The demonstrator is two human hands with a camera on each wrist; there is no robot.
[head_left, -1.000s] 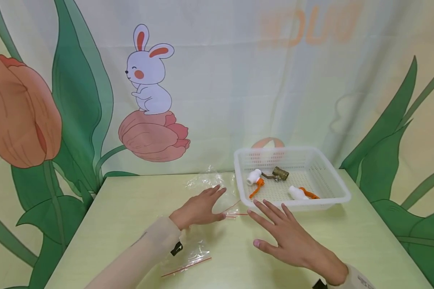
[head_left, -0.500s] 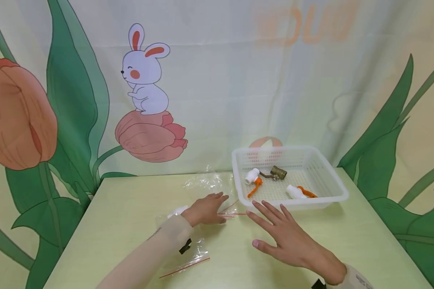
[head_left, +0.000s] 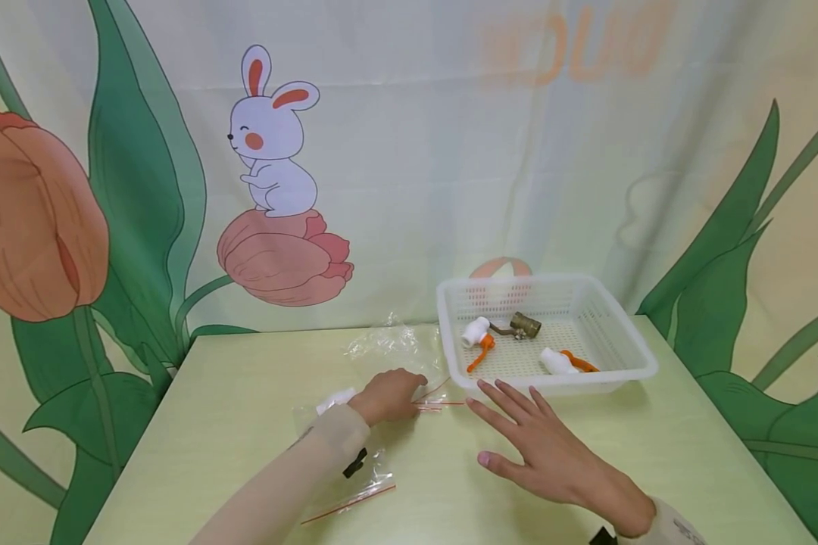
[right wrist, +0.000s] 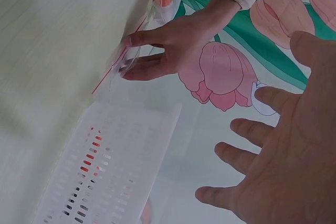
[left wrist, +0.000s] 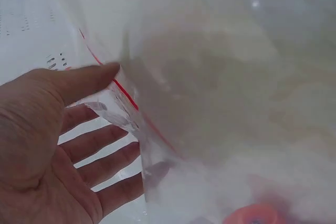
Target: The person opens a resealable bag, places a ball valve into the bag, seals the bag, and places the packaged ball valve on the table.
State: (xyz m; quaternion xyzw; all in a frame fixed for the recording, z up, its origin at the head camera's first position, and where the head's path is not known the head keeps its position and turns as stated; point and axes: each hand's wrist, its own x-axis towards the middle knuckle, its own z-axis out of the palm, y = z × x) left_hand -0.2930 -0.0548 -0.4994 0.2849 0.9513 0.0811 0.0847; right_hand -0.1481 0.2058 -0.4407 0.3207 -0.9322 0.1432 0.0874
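My left hand reaches to a clear zip-lock bag left of the basket. In the left wrist view its thumb lies over the bag's red zip line, and the fingers are on the other side, pinching the edge. Partly under the left forearm lies another clear zip-lock bag with a red strip; a white piece shows beside the wrist. An orange-red part shows blurred through plastic in the left wrist view. My right hand has its fingers spread, holding nothing, in front of the basket.
A white perforated plastic basket stands at the back right of the table. Inside are two white ball valves with orange handles and a brass-coloured valve. A printed curtain hangs behind the table.
My left hand has moved slightly right and down onto the bag's zip edge, its fingers curling in. The white piece beside the left wrist has come into sight. The right hand stays nearly still.
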